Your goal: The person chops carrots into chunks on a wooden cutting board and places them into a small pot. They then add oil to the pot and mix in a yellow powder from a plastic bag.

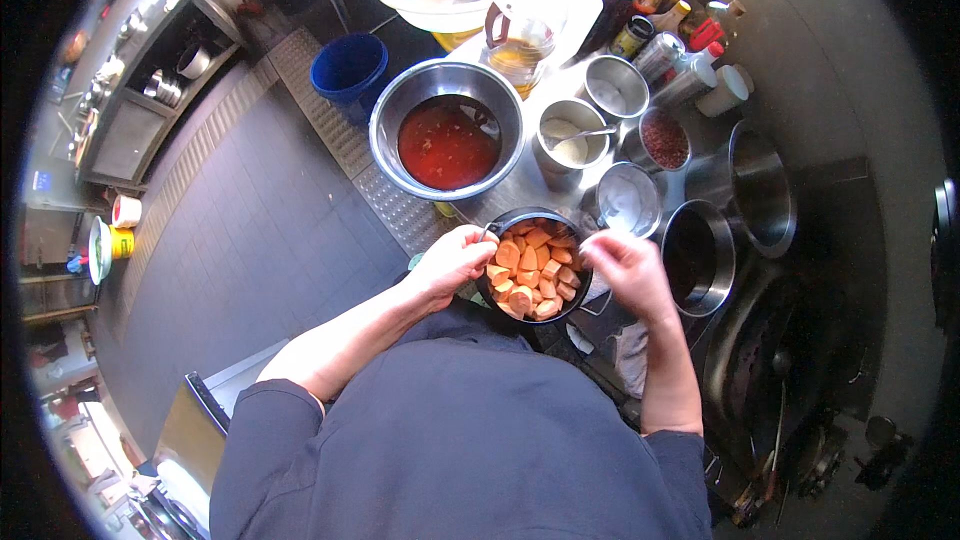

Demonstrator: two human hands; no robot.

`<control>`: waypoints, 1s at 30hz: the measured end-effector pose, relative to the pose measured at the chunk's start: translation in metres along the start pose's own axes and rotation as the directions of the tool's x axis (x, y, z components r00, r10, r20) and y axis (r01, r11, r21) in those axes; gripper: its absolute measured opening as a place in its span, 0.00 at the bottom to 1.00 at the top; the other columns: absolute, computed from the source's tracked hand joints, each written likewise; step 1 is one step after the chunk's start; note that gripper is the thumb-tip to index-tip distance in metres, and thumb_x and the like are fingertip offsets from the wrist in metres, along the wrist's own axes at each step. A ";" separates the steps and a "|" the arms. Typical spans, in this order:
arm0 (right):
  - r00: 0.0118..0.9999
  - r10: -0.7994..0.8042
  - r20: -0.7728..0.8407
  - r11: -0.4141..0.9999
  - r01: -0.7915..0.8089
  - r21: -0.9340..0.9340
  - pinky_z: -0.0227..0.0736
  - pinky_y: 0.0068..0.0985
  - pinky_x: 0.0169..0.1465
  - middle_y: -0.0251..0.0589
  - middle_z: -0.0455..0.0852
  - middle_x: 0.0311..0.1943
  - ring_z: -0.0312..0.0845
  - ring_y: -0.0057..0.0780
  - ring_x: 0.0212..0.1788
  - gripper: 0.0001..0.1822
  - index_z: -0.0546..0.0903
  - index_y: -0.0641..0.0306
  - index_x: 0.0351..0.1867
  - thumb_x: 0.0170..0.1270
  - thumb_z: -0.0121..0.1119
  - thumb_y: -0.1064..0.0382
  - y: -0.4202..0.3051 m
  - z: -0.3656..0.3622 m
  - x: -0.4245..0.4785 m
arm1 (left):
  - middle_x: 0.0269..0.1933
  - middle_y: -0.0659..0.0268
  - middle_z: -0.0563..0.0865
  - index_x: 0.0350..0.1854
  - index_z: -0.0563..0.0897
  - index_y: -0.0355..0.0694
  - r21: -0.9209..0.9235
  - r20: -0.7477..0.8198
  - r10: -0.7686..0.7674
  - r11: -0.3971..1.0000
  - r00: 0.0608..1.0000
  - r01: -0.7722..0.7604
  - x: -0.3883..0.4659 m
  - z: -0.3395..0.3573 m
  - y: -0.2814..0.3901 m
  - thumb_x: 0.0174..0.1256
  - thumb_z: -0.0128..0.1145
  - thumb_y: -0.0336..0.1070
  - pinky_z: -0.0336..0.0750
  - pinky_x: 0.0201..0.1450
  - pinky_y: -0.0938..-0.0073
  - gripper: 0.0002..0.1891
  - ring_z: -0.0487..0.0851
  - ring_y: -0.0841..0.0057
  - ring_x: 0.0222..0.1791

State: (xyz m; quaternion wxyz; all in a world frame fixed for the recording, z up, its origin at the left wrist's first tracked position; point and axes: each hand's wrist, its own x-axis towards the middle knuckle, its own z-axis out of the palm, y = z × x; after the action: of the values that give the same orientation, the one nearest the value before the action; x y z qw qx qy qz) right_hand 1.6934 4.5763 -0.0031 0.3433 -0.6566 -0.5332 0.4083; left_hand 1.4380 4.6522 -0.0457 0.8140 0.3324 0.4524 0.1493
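Note:
A dark round pot stands or hangs right before my body, filled with chunks of peeled orange root vegetable; whether it rests on anything is hidden. My left hand grips the wire handle on the pot's left side. On the right, my right hand is over the pot's rim with thumb and fingers close together; whether anything is between them cannot be told. Just beyond the pot sits a large steel bowl holding red-brown liquid. A steel container with white contents stands by my right hand.
Steel containers of seasonings stand on the steel counter, one with a spoon. Bottles and a plastic jug crowd the back. Two deep steel pots are at the right, near a dark wok. A blue bucket stands left of the counter.

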 end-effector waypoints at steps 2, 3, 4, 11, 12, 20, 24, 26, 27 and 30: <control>0.983 0.014 0.184 0.983 0.020 -0.182 0.77 0.29 0.38 0.44 0.86 0.29 0.84 0.35 0.32 0.08 0.83 0.65 0.33 0.65 0.60 0.62 -0.004 0.030 -0.012 | 0.32 0.75 0.78 0.45 0.78 0.39 0.013 -0.001 -0.006 1.000 1.000 0.006 0.003 -0.006 -0.007 0.66 0.58 0.34 0.62 0.26 0.89 0.09 0.69 0.90 0.26; 0.974 0.006 0.228 0.965 0.054 -0.255 0.77 0.34 0.39 0.48 0.85 0.31 0.83 0.46 0.35 0.08 0.82 0.62 0.35 0.65 0.59 0.61 0.003 0.047 -0.014 | 0.32 0.75 0.78 0.45 0.78 0.39 0.018 0.004 -0.010 1.000 1.000 0.010 0.001 -0.005 -0.006 0.66 0.58 0.34 0.63 0.26 0.89 0.09 0.69 0.89 0.26; 0.987 -0.067 0.146 0.960 0.104 -0.262 0.78 0.32 0.41 0.50 0.86 0.32 0.85 0.44 0.36 0.08 0.82 0.63 0.42 0.65 0.59 0.63 0.009 0.061 -0.013 | 0.32 0.75 0.78 0.45 0.78 0.39 0.024 0.008 -0.015 1.000 1.000 0.014 0.000 -0.004 -0.005 0.66 0.58 0.34 0.63 0.27 0.89 0.09 0.69 0.89 0.26; 0.992 0.096 -0.079 0.830 -0.123 -0.544 0.77 0.38 0.34 0.50 0.84 0.28 0.83 0.47 0.31 0.08 0.78 0.62 0.34 0.68 0.55 0.61 0.025 0.056 -0.028 | 0.31 0.74 0.77 0.46 0.78 0.39 -0.015 0.031 -0.036 0.999 0.999 0.036 0.002 -0.014 -0.014 0.67 0.57 0.33 0.63 0.26 0.89 0.09 0.69 0.89 0.26; 0.994 0.071 -0.086 0.892 -0.102 -0.441 0.77 0.37 0.35 0.49 0.84 0.28 0.83 0.46 0.31 0.07 0.78 0.62 0.34 0.67 0.56 0.61 0.026 0.059 -0.034 | 0.31 0.74 0.77 0.46 0.78 0.39 -0.010 0.033 -0.041 0.999 0.999 0.041 0.001 -0.014 -0.014 0.67 0.57 0.33 0.63 0.26 0.89 0.08 0.69 0.89 0.26; 0.992 0.033 -0.124 0.919 -0.079 -0.387 0.77 0.31 0.41 0.45 0.86 0.33 0.84 0.40 0.38 0.03 0.82 0.65 0.34 0.61 0.60 0.68 0.017 0.073 -0.054 | 0.31 0.75 0.77 0.44 0.77 0.40 -0.013 0.029 -0.036 0.999 0.999 0.036 0.000 -0.015 -0.016 0.65 0.57 0.32 0.63 0.26 0.89 0.08 0.69 0.89 0.25; 0.931 -0.328 0.159 0.767 0.361 -0.531 0.73 0.41 0.55 0.44 0.86 0.41 0.78 0.48 0.48 0.09 0.83 0.59 0.37 0.54 0.65 0.65 0.009 0.081 -0.048 | 0.31 0.75 0.76 0.44 0.77 0.40 0.006 0.029 -0.039 0.999 0.999 0.039 0.002 -0.014 -0.015 0.64 0.57 0.32 0.62 0.26 0.89 0.08 0.69 0.89 0.25; 0.945 -0.328 0.020 0.852 0.305 -0.425 0.75 0.37 0.51 0.43 0.86 0.39 0.79 0.45 0.43 0.08 0.84 0.59 0.37 0.55 0.64 0.65 0.013 0.084 -0.045 | 0.31 0.74 0.76 0.45 0.77 0.40 0.030 0.016 -0.048 0.998 0.999 0.047 0.002 -0.016 -0.017 0.64 0.57 0.31 0.62 0.26 0.89 0.08 0.69 0.89 0.25; 0.964 -0.264 -0.039 0.874 0.221 -0.433 0.76 0.35 0.48 0.42 0.86 0.37 0.80 0.43 0.40 0.06 0.84 0.59 0.36 0.56 0.63 0.65 0.014 0.074 -0.040 | 0.31 0.74 0.76 0.45 0.77 0.39 0.021 0.025 -0.055 0.998 0.998 0.054 0.003 -0.017 -0.017 0.65 0.56 0.31 0.63 0.26 0.88 0.08 0.69 0.89 0.26; 0.940 -0.207 -0.271 0.852 0.037 -0.522 0.75 0.33 0.40 0.43 0.85 0.32 0.81 0.41 0.34 0.05 0.84 0.62 0.35 0.62 0.58 0.66 0.026 0.033 -0.002 | 0.31 0.74 0.76 0.45 0.77 0.39 0.017 0.010 -0.039 0.999 0.999 0.039 0.003 -0.017 -0.015 0.65 0.56 0.31 0.63 0.26 0.88 0.09 0.69 0.88 0.26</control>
State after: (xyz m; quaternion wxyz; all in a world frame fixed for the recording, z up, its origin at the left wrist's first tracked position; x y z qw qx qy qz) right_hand 1.6741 4.5698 -0.0399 0.2643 -0.7452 -0.6006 0.1190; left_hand 1.4246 4.6496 -0.0639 0.8161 0.3311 0.4559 0.1281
